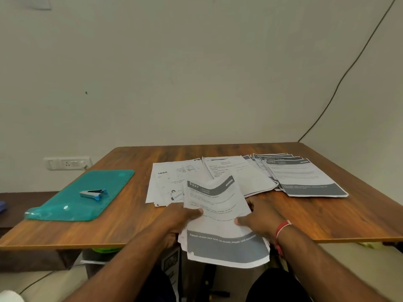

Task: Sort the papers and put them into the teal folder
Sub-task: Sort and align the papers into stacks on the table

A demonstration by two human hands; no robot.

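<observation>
Right of the teal folder point(80, 195), over the desk's point(327, 219) near edge: stack of papers point(220, 216) gripped at both sides, left hand point(181, 216) curled round one edge, right hand point(259, 216) round the other. Farther right of the folder: sorted piles point(235, 173) fanned flat. Probably midway through sorting; nothing filed yet. Atop the folder: small stapler point(93, 194), needing removal first. Behind the folder: wall socket point(65, 163).

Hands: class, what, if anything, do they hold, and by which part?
A sheaf of printed papers: the left hand grips its left edge, the right hand its right edge.
</observation>
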